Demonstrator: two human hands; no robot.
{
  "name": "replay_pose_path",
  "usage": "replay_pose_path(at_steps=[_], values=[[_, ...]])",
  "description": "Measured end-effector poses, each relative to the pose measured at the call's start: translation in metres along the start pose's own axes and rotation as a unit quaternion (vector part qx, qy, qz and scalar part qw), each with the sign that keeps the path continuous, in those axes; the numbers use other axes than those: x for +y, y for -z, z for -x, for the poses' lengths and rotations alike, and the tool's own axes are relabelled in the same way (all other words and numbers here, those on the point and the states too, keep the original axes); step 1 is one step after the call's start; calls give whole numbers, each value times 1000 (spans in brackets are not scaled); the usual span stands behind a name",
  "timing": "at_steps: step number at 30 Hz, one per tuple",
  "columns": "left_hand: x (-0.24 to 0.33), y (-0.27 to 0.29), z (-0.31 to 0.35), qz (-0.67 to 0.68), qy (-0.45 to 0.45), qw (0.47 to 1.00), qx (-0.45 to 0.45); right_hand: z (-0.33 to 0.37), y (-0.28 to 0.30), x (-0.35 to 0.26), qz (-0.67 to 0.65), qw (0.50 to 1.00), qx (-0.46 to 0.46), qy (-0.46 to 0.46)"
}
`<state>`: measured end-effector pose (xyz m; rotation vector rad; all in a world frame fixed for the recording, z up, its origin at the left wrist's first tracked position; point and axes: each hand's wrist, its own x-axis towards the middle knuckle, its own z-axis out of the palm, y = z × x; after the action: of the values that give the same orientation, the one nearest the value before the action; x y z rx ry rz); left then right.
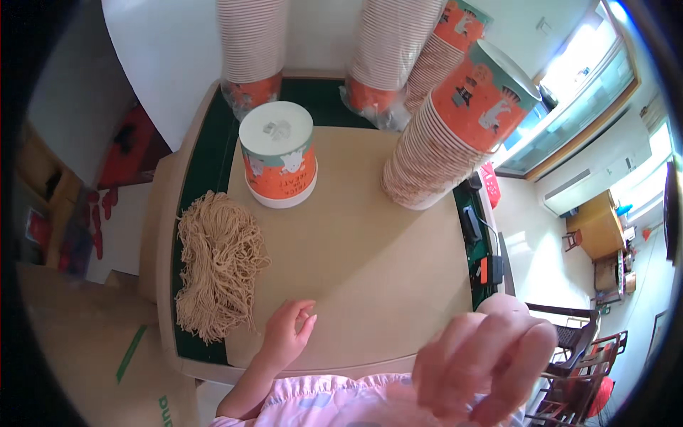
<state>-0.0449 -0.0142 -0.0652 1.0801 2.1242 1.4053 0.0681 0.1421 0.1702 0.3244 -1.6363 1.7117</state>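
Observation:
My left hand (pixel 288 331) is over the front edge of the table, its thumb and index finger apart and nothing between them. My right hand (pixel 487 359) is raised close to the camera at the lower right, fingers curled in; whatever they hold, if anything, is hidden. A bundle of tan cords (pixel 219 267) lies beyond my left hand, along the table's left side. Behind it an orange paper bucket (pixel 281 174) with printed figures stands upside down, a small greyish patch on its white base. A tall leaning stack of nested orange paper buckets (pixel 466 117) stands at the right.
Along the back edge stand plastic-wrapped bucket stacks (pixel 252 50) (pixel 391 50) and another stack (pixel 441 53). A tan board (pixel 356 285) covers most of the green tabletop. A black and orange device (pixel 491 270) sits at the right edge; dark chairs (pixel 576 334) stand beyond.

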Motion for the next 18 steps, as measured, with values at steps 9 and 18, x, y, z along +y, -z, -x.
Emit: replay_pose_path(at_steps=[9,18], values=[[-18,-28,64,-42,43,998,-30,22,-10,-62,-205,970,-95,-92],[-42,-46,81,-87,-73,990,89,52,-26,-96,-203,972,-119,-20]])
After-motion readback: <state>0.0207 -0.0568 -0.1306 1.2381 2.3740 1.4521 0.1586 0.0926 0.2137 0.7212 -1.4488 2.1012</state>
